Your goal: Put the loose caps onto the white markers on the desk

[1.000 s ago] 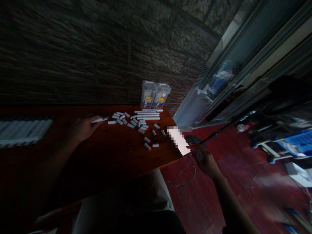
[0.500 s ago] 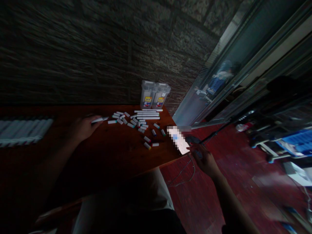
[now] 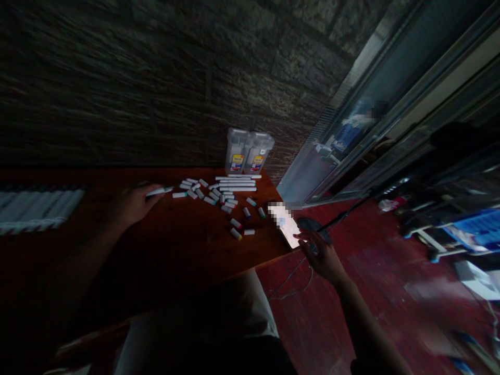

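Phone (image 3: 291, 232), flat glowing rectangle, white marker (image 3: 156, 192), wooden table (image 3: 191, 234)

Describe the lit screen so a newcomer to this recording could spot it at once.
Start at the wooden table below the stone wall and go to its right end. There, past the scattered white cylinders, the screen lies at the fingertips of the right hand. Unlike the small cylinders, it is a broad, glowing rectangle.

Dim room, stone wall (image 3: 164, 83), reddish floor (image 3: 304, 333)
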Tool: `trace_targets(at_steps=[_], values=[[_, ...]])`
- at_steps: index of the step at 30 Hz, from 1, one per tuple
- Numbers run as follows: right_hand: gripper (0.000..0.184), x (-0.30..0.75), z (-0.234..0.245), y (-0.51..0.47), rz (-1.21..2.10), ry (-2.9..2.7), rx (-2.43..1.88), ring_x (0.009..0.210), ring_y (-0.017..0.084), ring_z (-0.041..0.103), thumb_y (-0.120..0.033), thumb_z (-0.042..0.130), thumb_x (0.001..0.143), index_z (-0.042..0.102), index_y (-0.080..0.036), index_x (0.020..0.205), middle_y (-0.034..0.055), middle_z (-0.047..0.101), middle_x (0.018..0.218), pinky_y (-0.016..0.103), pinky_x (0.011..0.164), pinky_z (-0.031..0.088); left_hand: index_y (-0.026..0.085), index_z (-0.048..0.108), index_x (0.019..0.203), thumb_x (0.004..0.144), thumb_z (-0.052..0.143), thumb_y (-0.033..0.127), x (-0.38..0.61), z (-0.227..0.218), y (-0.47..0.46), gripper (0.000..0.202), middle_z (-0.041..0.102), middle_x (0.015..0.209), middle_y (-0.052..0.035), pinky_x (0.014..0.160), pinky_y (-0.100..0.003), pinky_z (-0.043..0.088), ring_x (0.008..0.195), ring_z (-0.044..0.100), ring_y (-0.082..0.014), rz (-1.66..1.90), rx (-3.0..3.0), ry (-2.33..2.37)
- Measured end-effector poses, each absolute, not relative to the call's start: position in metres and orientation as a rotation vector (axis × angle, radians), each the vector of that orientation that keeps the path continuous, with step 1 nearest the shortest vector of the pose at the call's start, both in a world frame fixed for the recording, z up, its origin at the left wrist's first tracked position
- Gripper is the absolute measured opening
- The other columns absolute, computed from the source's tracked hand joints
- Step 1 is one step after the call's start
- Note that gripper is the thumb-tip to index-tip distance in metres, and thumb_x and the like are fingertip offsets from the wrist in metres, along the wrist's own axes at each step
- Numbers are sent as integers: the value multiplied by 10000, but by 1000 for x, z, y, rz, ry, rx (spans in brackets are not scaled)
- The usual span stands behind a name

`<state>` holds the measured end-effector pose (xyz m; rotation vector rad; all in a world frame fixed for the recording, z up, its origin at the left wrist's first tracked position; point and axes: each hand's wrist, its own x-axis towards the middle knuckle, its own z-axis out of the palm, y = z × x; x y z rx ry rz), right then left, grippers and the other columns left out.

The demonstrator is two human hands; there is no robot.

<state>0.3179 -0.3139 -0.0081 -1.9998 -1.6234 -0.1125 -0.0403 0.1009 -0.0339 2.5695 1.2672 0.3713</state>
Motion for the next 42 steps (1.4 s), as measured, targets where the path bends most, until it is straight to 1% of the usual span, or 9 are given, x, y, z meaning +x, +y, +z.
trace_targets(at_steps=[3,7,13,17,22,26,31,37,42], values=[[252,319,-3,-320,-106,-1567,-2023,1098,197,724,-350,540,1031,669,-219,1203,83,739,1175,318,924,594,182,664,1330,1008,407,428,-41,-32,99,480,618,1387,-84,1093,-398,488,1223,608,-261,366,2551,1297],[230,322,-2,-324,-129,-1531,-2042,1055,195,732,-344,510,1041,654,-223,1174,76,745,1140,323,911,599,168,656,1342,1010,388,441,-41,-28,99,506,619,1390,-92,1119,-402,473,1235,601,-262,353,2550,1271],[285,325,-9,-317,-180,-1576,-2069,1126,224,709,-382,547,1024,639,-212,1234,87,721,1179,352,937,591,187,670,1331,1010,379,449,-42,-31,102,506,617,1394,-96,1093,-377,487,1215,610,-246,367,2575,1272],[291,326,-10,-315,-182,-1580,-2058,1134,219,701,-379,556,1020,636,-211,1243,91,717,1186,353,963,587,181,656,1346,1015,392,440,-41,-31,100,496,611,1396,-95,1093,-394,485,1226,608,-257,340,2551,1294],[300,330,-13,-317,-207,-1593,-2089,1082,231,717,-410,547,1019,644,-196,1205,99,731,1134,362,914,602,168,654,1347,1018,384,440,-42,-30,99,505,612,1387,-101,1107,-399,474,1239,600,-263,353,2561,1282],[298,329,-10,-316,-197,-1558,-2099,1050,229,735,-408,542,1019,635,-188,1198,113,738,1127,348,882,610,189,659,1343,1010,366,479,-43,-32,102,530,618,1380,-95,1099,-391,478,1226,604,-260,354,2567,1288],[291,329,-4,-310,-165,-1529,-2100,1087,230,732,-412,525,1023,625,-200,1196,114,744,1150,352,925,607,177,656,1337,1001,364,476,-43,-34,104,537,617,1379,-95,1101,-403,479,1238,594,-266,357,2568,1261],[323,331,-8,-295,-122,-1560,-2055,1132,240,711,-428,558,1010,611,-192,1224,136,714,1205,390,985,596,178,660,1342,1001,391,458,-42,-36,104,516,620,1377,-105,1104,-414,481,1236,605,-270,385,2569,1280],[315,326,-11,-290,-79,-1574,-2031,1191,235,691,-415,578,1008,604,-198,1235,116,704,1251,402,1006,595,180,653,1349,1005,392,448,-41,-33,102,508,604,1406,-103,1087,-407,490,1250,601,-274,347,2554,1307]])
